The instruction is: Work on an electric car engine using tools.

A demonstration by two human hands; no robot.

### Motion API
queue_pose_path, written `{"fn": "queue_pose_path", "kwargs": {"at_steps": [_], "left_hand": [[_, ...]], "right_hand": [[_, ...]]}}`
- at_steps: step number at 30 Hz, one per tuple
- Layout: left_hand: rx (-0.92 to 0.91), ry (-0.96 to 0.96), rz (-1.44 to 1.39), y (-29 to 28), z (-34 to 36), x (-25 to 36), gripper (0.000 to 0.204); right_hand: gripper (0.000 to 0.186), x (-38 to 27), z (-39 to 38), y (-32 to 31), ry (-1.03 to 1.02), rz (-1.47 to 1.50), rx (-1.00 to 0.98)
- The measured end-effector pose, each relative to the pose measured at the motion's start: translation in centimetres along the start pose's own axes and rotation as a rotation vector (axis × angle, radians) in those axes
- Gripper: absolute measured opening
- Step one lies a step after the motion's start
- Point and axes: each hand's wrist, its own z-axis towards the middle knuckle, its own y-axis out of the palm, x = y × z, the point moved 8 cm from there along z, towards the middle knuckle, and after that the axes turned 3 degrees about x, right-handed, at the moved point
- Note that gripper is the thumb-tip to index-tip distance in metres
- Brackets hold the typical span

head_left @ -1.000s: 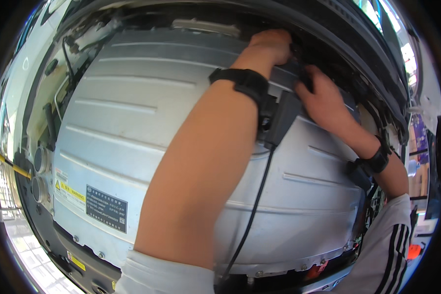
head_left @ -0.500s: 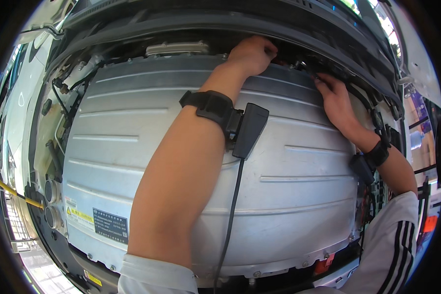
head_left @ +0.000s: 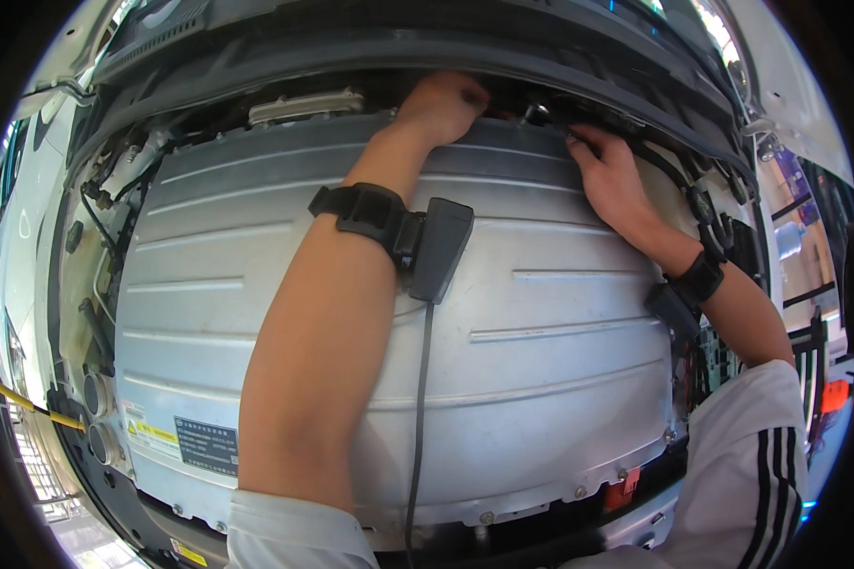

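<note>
A broad ribbed silver metal housing (head_left: 541, 379) fills the middle of the view. At its far edge, my left hand (head_left: 443, 106) is curled closed over the dark gap; its fingertips are hidden, so what they hold cannot be made out. To the right, my right hand (head_left: 612, 175) pinches the dark handle of what looks like a ratchet wrench. That tool's shiny round head (head_left: 538, 113) lies by the housing's back rim, between my hands. Both my wrists wear black straps with boxy black devices, the left one (head_left: 443, 249) trailing a cable.
A black plastic cowl (head_left: 351, 52) overhangs the far gap. Black hoses and cables (head_left: 702, 204) run down the right side. Bolts line the housing's rim. Two round metal ports (head_left: 96, 394) and a yellow cable (head_left: 38, 406) are at the left. A red part (head_left: 621, 488) shows at the near right.
The whole view has shifted, so the housing and both arms appear farther left. Against the housing, my hands stay in nearly the same places.
</note>
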Motion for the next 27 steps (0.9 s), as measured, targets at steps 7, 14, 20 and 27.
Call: {"fn": "queue_pose_path", "kwargs": {"at_steps": [7,14,20,27], "left_hand": [[0.004,0.022,0.023,0.1,0.2,-0.2,0.027],[-0.094,0.042,0.098,0.7,0.2,2.3,0.03],[-0.135,-0.027,0.052,2.3,0.7,3.2,0.032],[0.039,0.149,0.053,4.8,3.7,2.0,0.033]], "right_hand": [[0.038,-1.3,-0.6,0.3,-0.092,-0.156,-0.01],[0.037,-2.4,-1.0,-0.5,-0.057,-0.355,0.019],[0.029,-2.8,-1.1,-0.8,-0.138,-0.313,0.131],[0.027,-2.5,-0.8,-0.5,-0.146,-0.251,0.105]]}}
